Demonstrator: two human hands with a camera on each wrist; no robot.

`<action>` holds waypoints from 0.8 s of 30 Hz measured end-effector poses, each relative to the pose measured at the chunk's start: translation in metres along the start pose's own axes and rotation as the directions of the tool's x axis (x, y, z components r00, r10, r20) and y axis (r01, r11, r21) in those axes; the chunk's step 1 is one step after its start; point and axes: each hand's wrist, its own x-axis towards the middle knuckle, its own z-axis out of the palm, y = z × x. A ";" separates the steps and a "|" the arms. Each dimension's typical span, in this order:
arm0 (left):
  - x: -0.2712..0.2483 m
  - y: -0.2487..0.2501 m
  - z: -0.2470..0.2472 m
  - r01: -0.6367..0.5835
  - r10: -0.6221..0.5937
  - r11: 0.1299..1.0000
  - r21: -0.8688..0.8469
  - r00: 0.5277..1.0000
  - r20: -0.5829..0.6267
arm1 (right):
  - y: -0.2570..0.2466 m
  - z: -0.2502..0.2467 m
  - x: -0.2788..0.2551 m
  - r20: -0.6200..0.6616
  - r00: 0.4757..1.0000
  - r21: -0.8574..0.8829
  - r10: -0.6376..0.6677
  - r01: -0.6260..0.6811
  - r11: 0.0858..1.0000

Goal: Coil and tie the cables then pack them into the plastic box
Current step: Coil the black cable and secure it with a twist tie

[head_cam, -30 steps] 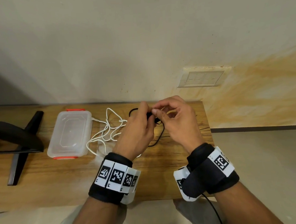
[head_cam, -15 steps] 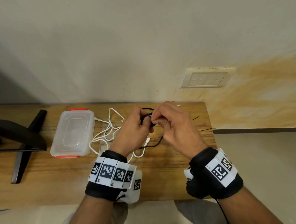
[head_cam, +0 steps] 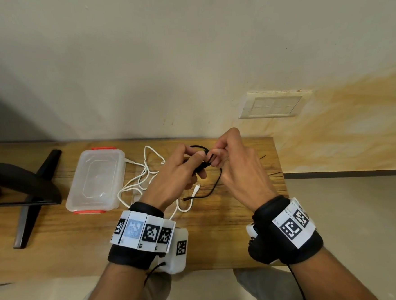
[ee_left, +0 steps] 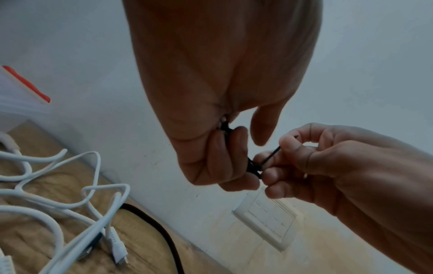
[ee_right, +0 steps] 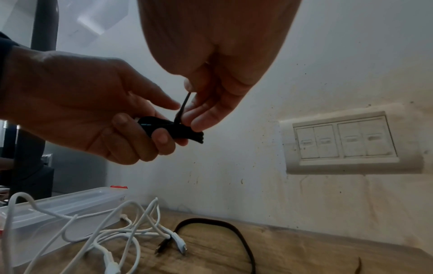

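Note:
My left hand (head_cam: 199,160) grips a small coil of black cable (head_cam: 203,167) above the wooden table (head_cam: 221,230). My right hand (head_cam: 216,156) pinches a thin black tie (ee_right: 183,107) that stands up from the coil (ee_right: 168,128). In the left wrist view the tie (ee_left: 271,157) runs from the coil (ee_left: 254,167) into the right fingers (ee_left: 293,146). The cable's loose tail (head_cam: 215,187) hangs down to the table. A tangled white cable (head_cam: 145,177) lies left of the hands. The clear plastic box (head_cam: 96,180) with orange latches sits further left, lid on.
A black stand (head_cam: 30,185) occupies the table's left end. Two loose thin black ties (head_cam: 262,157) lie near the right edge. The wall with a switch plate (head_cam: 271,105) rises right behind the table. Bare wood (head_cam: 222,242) lies in front of the hands.
Both hands have stayed together over the same spot with the black coil. The right fingers have shifted their pinch on the tie, and the cable's tail has swung slightly.

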 end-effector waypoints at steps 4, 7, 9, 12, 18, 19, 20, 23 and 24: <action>-0.002 -0.003 -0.001 -0.127 0.115 0.965 0.231 0.991 0.062 | -0.003 -0.003 0.000 -0.001 0.999 0.042 0.044 -0.044 0.998; -0.001 -0.004 0.002 -0.196 0.196 0.939 0.283 0.980 0.029 | -0.002 -0.004 0.001 -0.040 0.996 0.094 0.085 -0.081 0.992; 0.000 -0.004 0.004 -0.222 0.230 0.933 0.284 0.973 0.005 | -0.002 -0.004 0.001 -0.072 0.994 0.102 0.083 -0.076 0.992; 0.001 -0.004 0.006 -0.276 0.270 0.901 0.335 0.961 0.066 | -0.003 -0.001 0.001 -0.057 0.996 0.075 0.075 -0.071 0.995; -0.001 -0.003 0.012 -0.279 0.260 0.893 0.353 0.960 0.101 | -0.011 0.001 0.000 -0.072 0.996 0.034 0.060 -0.057 0.998; -0.001 -0.003 0.012 -0.278 0.259 0.898 0.340 0.961 0.102 | -0.012 0.000 0.001 -0.092 0.994 0.048 0.061 -0.057 0.997; -0.001 -0.003 0.013 -0.281 0.261 0.901 0.330 0.960 0.103 | -0.013 0.000 0.002 -0.115 0.992 0.060 0.056 -0.049 0.997; -0.001 -0.002 0.013 -0.289 0.270 0.905 0.313 0.957 0.103 | -0.016 0.002 0.005 -0.175 0.984 0.087 0.043 -0.028 0.996; -0.001 -0.002 0.014 -0.292 0.273 0.905 0.310 0.956 0.103 | -0.018 0.003 0.006 -0.187 0.981 0.090 0.047 -0.031 0.995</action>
